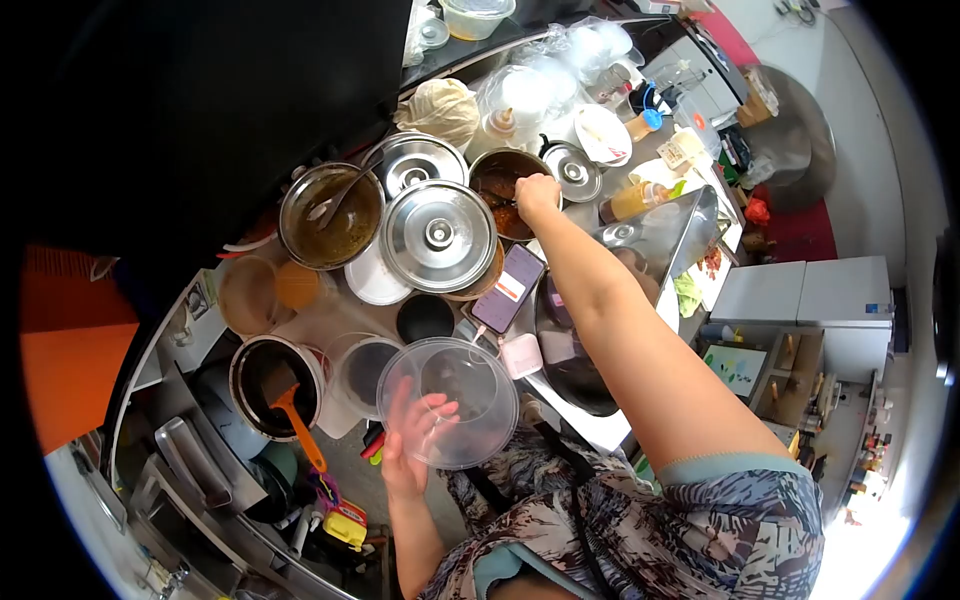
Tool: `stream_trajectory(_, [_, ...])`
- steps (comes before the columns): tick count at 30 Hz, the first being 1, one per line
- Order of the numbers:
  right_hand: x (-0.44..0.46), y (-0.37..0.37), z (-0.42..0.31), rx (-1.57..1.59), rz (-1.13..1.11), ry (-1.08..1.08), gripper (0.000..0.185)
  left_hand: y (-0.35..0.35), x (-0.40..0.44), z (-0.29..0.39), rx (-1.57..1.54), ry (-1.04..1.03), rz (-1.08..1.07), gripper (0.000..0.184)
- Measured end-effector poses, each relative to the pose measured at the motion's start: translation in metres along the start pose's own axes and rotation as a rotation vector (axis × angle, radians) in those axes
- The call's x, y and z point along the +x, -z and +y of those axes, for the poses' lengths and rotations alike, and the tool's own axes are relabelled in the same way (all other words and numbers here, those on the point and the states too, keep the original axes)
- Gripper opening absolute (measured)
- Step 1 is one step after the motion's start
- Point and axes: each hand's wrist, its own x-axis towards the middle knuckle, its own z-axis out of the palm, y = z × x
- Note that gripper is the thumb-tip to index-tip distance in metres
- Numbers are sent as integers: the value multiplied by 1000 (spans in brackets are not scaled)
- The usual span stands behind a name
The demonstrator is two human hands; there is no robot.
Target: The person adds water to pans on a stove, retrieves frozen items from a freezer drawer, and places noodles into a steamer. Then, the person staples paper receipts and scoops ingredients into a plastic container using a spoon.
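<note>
A clear plastic bowl (480, 415) rests in my left hand (412, 440), whose fingers show through its side. My right hand (538, 197) is closed over the edge of a metal pot (500, 160) with reddish-brown food (508, 218) inside; what its fingers grip is hidden. Left of that pot, a shiny metal lid (438, 235) covers another vessel. A phone (508, 289) with a lit screen lies between the pot and my bowl, cabled to a small pink device (521, 356).
A pot of brown liquid (330, 235) holds a spoon (340, 200). Further left, an orange-handled brush (288, 408) rests in a dark pot (250, 405). Squeeze bottles (630, 203), a second lid (572, 170) and plastic-wrapped containers (535, 90) crowd the counter's far side.
</note>
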Motion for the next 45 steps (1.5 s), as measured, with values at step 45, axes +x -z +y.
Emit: stream_trajectory(45, [-42, 36, 148, 512, -302, -141, 33, -149, 20, -74, 54, -17, -77, 74])
